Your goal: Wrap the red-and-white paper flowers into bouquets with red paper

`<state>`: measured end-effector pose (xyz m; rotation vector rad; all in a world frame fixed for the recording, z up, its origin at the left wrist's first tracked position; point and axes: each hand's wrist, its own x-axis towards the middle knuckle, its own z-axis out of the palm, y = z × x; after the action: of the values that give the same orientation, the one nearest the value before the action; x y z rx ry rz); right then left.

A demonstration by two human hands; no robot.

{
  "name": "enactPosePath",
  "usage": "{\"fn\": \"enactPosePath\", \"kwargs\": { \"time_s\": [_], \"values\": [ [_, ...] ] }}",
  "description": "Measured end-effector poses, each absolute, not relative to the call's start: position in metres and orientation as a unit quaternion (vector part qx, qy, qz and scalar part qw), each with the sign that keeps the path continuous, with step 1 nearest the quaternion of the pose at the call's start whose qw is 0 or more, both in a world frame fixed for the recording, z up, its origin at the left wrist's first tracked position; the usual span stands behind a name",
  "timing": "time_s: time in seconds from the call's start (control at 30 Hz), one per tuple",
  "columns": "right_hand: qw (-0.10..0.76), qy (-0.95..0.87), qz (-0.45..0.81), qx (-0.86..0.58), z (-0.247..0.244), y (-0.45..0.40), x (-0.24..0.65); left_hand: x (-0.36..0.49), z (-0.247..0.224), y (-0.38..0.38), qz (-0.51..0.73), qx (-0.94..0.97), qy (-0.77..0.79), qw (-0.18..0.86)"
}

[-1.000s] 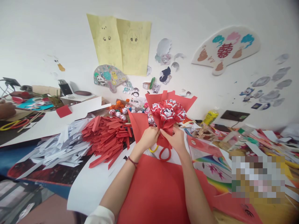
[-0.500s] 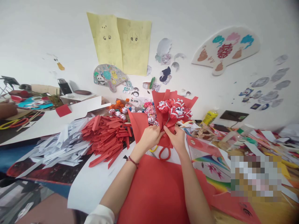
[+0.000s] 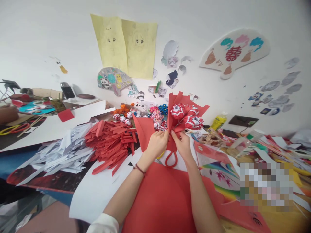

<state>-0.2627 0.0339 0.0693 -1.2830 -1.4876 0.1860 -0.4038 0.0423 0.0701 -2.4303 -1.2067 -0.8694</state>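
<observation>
Both hands meet around the base of a bouquet of red-and-white paper flowers (image 3: 186, 115) backed by red wrapping paper (image 3: 198, 103). My left hand (image 3: 157, 142) pinches the gathered paper from the left. With fingers closed at the stems, my right hand (image 3: 182, 142) grips the same bouquet from the right. Thin stems run down between the fingertips, partly hidden. Below the hands show red scissor handles (image 3: 171, 159). Under my forearms lies a large red paper sheet (image 3: 162, 197). Another red paper piece (image 3: 143, 129) stands just left of my left hand.
Folded red paper strips (image 3: 111, 142) and white paper strips (image 3: 64, 150) are heaped at the left. Behind the hands stand small paper flowers (image 3: 156, 113). A yellow bottle (image 3: 218, 122) and cluttered paper scraps occupy the right. At the far left edge another person's hand (image 3: 8, 114) shows.
The bouquet has tipped to the right and its flowers have spread apart and turned, showing more of the stems. Both hands stay at its base with little movement.
</observation>
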Motion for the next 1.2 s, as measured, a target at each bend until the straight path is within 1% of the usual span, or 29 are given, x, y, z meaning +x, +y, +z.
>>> {"fn": "enactPosePath", "kwargs": {
  "time_s": [0.17,0.37,0.47,0.6,0.77,0.9,1.1,1.2],
  "values": [
    [0.520,-0.667,0.030,-0.532,0.070,0.034,-0.264,-0.403,0.069,0.043,-0.281,-0.852,-0.416,0.147],
    [0.492,-0.722,0.048,-0.483,0.066,0.035,-0.259,-0.403,0.070,0.043,-0.323,-0.830,-0.433,0.142],
    [0.491,-0.706,0.017,-0.510,0.067,0.035,-0.260,-0.402,0.067,0.045,-0.344,-0.818,-0.439,0.138],
    [0.517,-0.675,-0.041,-0.525,0.070,0.032,-0.268,-0.398,0.063,0.045,-0.378,-0.802,-0.449,0.115],
    [0.567,-0.632,-0.072,-0.523,0.066,0.027,-0.278,-0.396,0.064,0.042,-0.414,-0.785,-0.452,0.094],
    [0.582,-0.619,-0.091,-0.519,0.060,0.028,-0.282,-0.398,0.064,0.042,-0.431,-0.783,-0.443,0.071],
    [0.598,-0.632,-0.044,-0.491,0.067,0.027,-0.282,-0.402,0.060,0.045,-0.446,-0.781,-0.437,0.031],
    [0.603,-0.613,-0.020,-0.510,0.066,0.030,-0.277,-0.403,0.059,0.046,-0.448,-0.783,-0.432,0.011]
  ]
}}
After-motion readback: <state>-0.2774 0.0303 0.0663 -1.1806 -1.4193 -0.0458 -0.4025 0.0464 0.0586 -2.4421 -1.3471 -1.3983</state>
